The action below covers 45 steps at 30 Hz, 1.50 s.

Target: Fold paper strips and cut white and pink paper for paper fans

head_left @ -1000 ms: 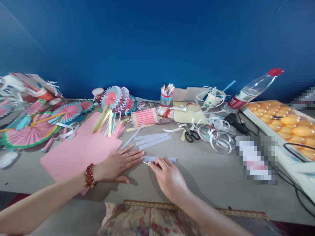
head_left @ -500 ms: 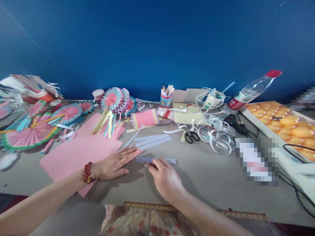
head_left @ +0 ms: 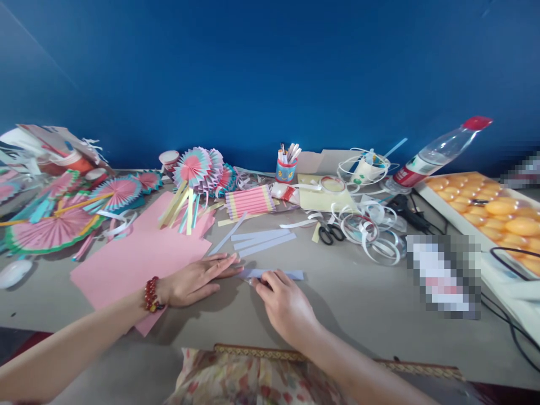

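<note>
Lavender strip (head_left: 297,275) lies flat on table (head_left: 358,320); I read left hand (head_left: 194,283), fingers straight, palm down by strip's left end, as bracing; right hand (head_left: 287,304) clamped round slim tool (head_left: 248,281), mostly hidden, low for control, I guess; loose strips (head_left: 268,245) beyond

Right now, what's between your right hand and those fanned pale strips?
In the head view, another pale strip, partly hidden by the right hand; past it, just bare table up to the fanned strips.

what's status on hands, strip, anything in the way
Left hand palm-down at left end of lavender strip. Right hand hides its middle, holding mostly hidden slim tool. Loose strips beyond, apart.
</note>
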### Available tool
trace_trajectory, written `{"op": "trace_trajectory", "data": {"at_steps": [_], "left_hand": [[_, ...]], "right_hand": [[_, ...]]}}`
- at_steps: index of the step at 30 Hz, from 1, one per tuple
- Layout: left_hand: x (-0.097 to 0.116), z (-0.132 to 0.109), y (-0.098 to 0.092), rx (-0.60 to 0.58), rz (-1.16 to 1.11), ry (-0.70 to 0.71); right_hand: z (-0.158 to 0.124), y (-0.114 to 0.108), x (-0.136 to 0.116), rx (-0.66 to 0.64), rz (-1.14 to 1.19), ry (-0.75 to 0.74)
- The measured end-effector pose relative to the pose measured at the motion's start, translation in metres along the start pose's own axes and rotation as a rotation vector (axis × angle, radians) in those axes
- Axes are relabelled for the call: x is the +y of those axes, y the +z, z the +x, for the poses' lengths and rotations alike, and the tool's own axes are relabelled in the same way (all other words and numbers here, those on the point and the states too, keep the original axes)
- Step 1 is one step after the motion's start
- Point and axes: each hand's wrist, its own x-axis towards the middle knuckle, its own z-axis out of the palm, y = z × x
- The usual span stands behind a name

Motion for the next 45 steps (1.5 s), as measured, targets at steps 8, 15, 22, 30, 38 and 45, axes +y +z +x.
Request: {"op": "trace_trajectory", "data": {"at_steps": [8,15,22,30,38,45], "left_hand": [[0.001,0.001,-0.001,0.004,-0.01,-0.01],[0.001,0.001,-0.001,-0.023,0.008,-0.047],[0.01,0.005,0.0,0.05,0.035,-0.133],[0.027,0.046,0.02,0.186,0.311,-0.262],[0.026,0.069,0.02,0.278,0.345,-0.185],[0.027,0.069,0.025,0.355,0.221,-0.285]], "right_hand": [[0.007,0.0,-0.002,-0.043,-0.006,0.008],[0.004,0.011,-0.013,-0.036,0.025,-0.031],[-0.015,-0.011,-0.019,-0.092,0.136,-0.054],[-0.074,-0.051,0.041,0.159,0.239,0.021],[-0.106,-0.052,0.085,0.421,0.104,0.252],[-0.106,-0.043,0.096,0.467,0.073,0.308]]}}
